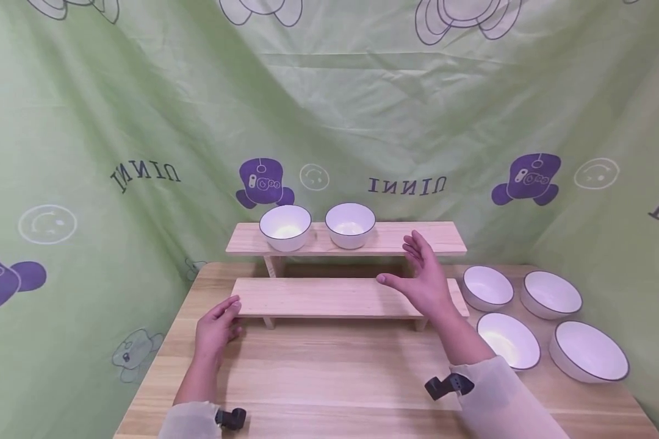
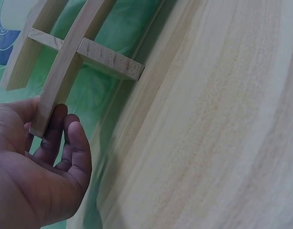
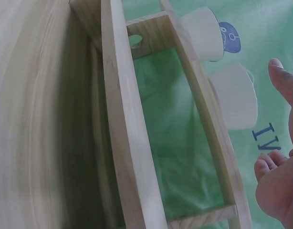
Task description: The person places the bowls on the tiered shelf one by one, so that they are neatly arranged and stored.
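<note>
A two-tier wooden shelf (image 1: 307, 297) stands on the table. At the left end of its lower board, my left hand (image 1: 215, 329) grips the edge, thumb on top and fingers beneath. In the left wrist view this hand (image 2: 46, 162) holds the board's end (image 2: 41, 119). My right hand (image 1: 424, 280) is over the right part of the shelf, thumb spread from the fingers and nothing held. The right wrist view has it (image 3: 285, 181) at the right edge. Two white bowls with dark rims, a left one (image 1: 285, 241) and a right one (image 1: 350, 238), sit on the upper board.
Several more white bowls stand right of the shelf: one at back left (image 1: 487, 299), one at back right (image 1: 550, 305), one at front left (image 1: 507, 341) and one at front right (image 1: 589, 366). Green printed cloth (image 1: 335, 122) hangs behind the wooden table (image 1: 329, 378).
</note>
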A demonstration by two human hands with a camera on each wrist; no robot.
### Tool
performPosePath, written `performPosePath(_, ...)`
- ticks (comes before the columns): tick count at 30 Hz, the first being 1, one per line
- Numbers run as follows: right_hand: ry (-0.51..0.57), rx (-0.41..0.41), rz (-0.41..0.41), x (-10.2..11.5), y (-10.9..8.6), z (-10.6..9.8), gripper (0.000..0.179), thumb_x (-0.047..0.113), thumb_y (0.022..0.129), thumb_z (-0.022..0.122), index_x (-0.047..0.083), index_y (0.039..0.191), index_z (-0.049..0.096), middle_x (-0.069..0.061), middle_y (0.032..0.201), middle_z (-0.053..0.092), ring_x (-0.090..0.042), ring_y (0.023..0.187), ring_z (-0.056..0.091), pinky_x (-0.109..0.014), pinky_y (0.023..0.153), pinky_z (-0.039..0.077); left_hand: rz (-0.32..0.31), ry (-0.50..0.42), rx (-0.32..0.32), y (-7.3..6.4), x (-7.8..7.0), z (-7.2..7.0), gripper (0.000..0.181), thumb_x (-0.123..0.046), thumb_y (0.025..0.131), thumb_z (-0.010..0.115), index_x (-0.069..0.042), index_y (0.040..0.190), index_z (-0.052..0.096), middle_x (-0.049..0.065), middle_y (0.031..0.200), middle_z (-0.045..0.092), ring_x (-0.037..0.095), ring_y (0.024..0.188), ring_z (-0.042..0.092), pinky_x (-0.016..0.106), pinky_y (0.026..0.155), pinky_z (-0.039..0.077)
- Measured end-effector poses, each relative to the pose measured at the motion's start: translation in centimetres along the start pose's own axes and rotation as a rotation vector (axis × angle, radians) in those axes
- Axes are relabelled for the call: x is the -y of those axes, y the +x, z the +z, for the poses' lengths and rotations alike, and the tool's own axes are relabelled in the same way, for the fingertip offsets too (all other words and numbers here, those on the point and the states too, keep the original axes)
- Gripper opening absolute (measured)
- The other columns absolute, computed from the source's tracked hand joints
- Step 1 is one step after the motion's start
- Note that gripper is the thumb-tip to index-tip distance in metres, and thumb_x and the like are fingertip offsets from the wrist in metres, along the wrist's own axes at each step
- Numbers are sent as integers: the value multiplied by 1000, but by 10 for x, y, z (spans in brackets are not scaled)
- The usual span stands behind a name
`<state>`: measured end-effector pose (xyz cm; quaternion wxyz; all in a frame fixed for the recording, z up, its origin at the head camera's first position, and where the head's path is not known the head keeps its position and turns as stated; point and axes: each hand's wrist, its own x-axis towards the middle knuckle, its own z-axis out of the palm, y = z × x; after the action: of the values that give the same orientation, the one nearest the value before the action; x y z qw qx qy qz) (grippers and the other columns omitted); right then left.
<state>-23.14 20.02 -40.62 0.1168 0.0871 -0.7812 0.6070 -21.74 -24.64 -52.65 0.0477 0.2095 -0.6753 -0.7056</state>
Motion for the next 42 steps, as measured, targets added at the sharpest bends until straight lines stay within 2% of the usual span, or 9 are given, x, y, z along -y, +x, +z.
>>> performPosePath(8,-53,-35,0,-8,-12,-15,122,27,74,97,8,165,19,-13,162,38,-30,149,38,-45,123,33,17,-14,-21,0,2,1,55,-38,91,82,-13,138,67,-12,117,68,22,101,68,32,77,64)
performPosePath(13,-60,-46,4,-13,-18,-24,123,26,75,97,8,166,17,-14,163,37,-32,149,38,-47,123,33,16,-20,-15,1,3,2,56,-38,91,82,-13,138,67,-10,120,66,21,99,69,31,76,64)
performPosePath(19,-88,-62,16,-17,-28,-32,120,21,75,97,6,165,18,-15,162,37,-34,149,37,-40,123,33,17,-17,-14,-1,2,2,57,-40,92,81,-12,139,66,-6,122,64,21,100,67,31,79,64)
performPosePath(25,-99,-83,19,-21,-37,-41,119,22,75,96,5,165,19,-17,160,39,-34,148,38,-35,122,35,23,-12,-23,-2,2,4,56,-41,92,80,-13,138,66,-6,120,65,16,95,68,31,78,64)
performPosePath(33,-103,-94,46,-29,-48,-47,120,22,75,97,8,165,19,-17,161,38,-35,148,38,-43,122,34,13,-2,-20,1,1,4,57,-41,92,80,-13,139,66,-3,127,63,16,95,68,31,79,64)
performPosePath(37,-101,-96,39,-33,-53,-49,119,19,76,96,9,165,19,-17,161,39,-35,147,39,-30,120,35,7,0,-16,3,1,3,58,-41,92,80,-12,140,65,-3,127,63,16,96,68,31,79,64)
performPosePath(40,-114,-99,31,-37,-57,-50,118,18,76,96,8,165,19,-17,159,41,-35,146,40,-16,116,36,8,1,-14,4,1,3,59,-42,92,80,-12,140,65,-5,121,65,16,95,68,31,78,64)
performPosePath(42,-124,-102,27,-38,-59,-52,118,18,76,96,6,165,20,-19,158,41,-36,146,40,-12,114,35,13,3,-12,5,0,4,60,-42,91,81,-12,140,65,-6,117,67,15,95,68,31,77,64)
